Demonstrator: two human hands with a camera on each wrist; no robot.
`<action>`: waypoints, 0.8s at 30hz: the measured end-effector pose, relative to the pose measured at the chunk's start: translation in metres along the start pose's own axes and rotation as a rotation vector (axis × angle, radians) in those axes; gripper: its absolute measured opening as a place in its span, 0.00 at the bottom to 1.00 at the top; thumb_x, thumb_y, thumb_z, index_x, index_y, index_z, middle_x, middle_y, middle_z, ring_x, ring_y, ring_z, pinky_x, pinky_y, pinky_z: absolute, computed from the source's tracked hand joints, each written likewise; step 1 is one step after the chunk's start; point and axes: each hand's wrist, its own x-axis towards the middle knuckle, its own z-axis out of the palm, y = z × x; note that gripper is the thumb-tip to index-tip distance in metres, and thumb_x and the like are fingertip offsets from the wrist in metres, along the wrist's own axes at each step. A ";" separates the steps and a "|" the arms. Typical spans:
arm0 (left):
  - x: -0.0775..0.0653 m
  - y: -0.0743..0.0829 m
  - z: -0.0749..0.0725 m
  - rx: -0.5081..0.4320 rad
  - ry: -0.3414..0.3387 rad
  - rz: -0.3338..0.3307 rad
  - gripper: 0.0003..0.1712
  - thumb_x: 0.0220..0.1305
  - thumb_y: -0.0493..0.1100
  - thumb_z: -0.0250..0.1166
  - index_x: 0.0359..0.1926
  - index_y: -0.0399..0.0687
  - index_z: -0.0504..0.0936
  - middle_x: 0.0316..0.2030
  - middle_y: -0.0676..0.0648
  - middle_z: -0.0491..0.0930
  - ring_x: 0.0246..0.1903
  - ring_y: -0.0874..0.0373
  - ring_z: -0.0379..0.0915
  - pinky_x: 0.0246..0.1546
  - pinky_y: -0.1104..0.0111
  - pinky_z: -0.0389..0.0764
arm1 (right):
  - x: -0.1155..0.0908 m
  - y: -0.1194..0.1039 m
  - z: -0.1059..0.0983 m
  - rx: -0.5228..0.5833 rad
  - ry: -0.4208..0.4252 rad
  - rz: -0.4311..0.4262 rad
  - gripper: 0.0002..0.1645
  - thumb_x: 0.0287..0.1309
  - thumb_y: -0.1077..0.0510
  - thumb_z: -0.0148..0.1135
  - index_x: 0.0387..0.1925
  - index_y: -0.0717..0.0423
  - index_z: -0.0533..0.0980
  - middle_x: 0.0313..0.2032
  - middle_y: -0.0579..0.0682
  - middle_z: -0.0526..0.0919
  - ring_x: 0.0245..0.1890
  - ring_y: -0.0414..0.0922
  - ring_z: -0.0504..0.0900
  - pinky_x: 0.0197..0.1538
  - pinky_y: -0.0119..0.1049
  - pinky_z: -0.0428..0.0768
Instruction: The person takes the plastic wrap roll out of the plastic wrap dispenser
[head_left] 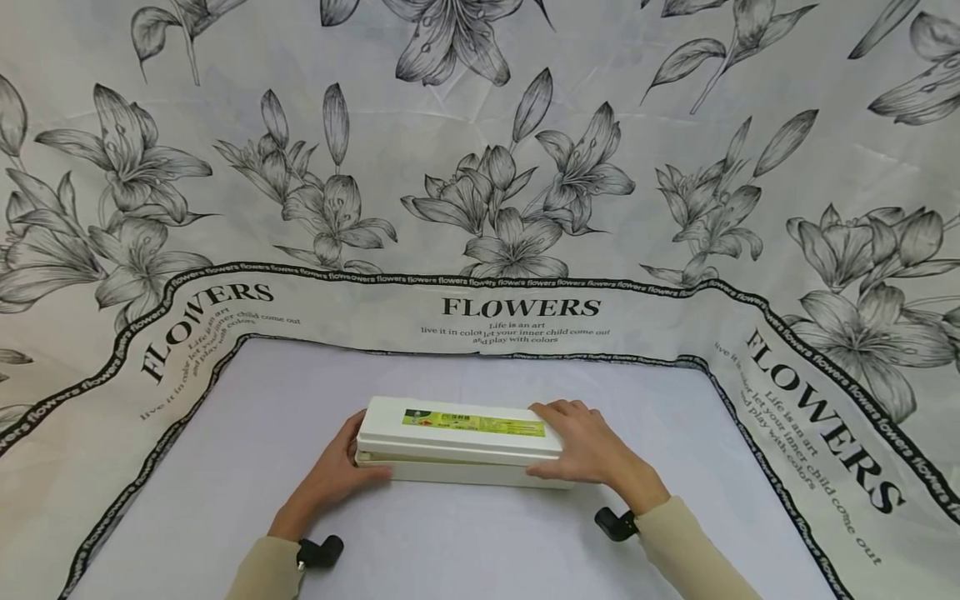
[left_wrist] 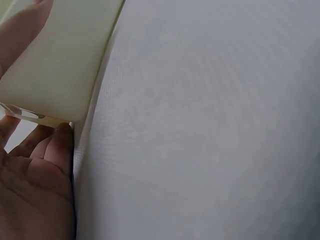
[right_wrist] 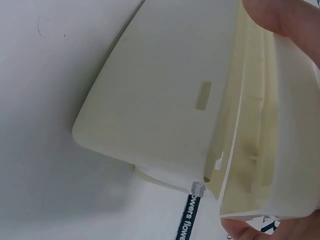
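A long white plastic box (head_left: 480, 476) lies across the white tabletop, its lid (head_left: 459, 447) bearing a yellow-green label (head_left: 480, 422). At the left end, my left hand (head_left: 341, 468) holds the box, thumb along the front. The left wrist view shows fingers (left_wrist: 57, 150) against the end of the box (left_wrist: 65, 70). My right hand (head_left: 588, 446) grips the lid's right end, fingers over the top and thumb at the front edge. In the right wrist view, the lid (right_wrist: 299, 150) is raised from the base (right_wrist: 155, 95), with a gap between them. Most of the interior is hidden.
White cloth (head_left: 450, 550) covers the table. A floral curtain (head_left: 517, 192) with printed lettering surrounds its back and sides. Black wrist cameras (head_left: 321, 552) sit beside the beige sleeves (head_left: 697, 546).
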 end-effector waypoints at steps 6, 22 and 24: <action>0.000 0.001 0.000 -0.015 0.011 0.002 0.63 0.52 0.45 0.82 0.80 0.46 0.52 0.76 0.36 0.61 0.73 0.38 0.63 0.62 0.76 0.71 | -0.002 0.005 -0.001 0.005 0.029 -0.007 0.55 0.39 0.24 0.75 0.68 0.44 0.74 0.60 0.53 0.81 0.59 0.54 0.78 0.53 0.56 0.76; 0.000 0.001 0.001 -0.104 0.059 -0.021 0.62 0.48 0.38 0.84 0.79 0.46 0.56 0.74 0.36 0.63 0.75 0.38 0.60 0.63 0.74 0.73 | -0.010 0.015 -0.005 0.033 0.071 0.052 0.57 0.40 0.23 0.74 0.69 0.45 0.74 0.61 0.52 0.81 0.58 0.53 0.77 0.53 0.56 0.75; 0.000 0.001 -0.001 -0.121 0.050 -0.028 0.62 0.48 0.37 0.83 0.79 0.47 0.56 0.74 0.35 0.63 0.75 0.38 0.59 0.61 0.77 0.73 | -0.011 0.016 -0.006 0.044 0.073 0.062 0.58 0.40 0.22 0.73 0.70 0.46 0.73 0.61 0.53 0.81 0.59 0.54 0.77 0.54 0.57 0.75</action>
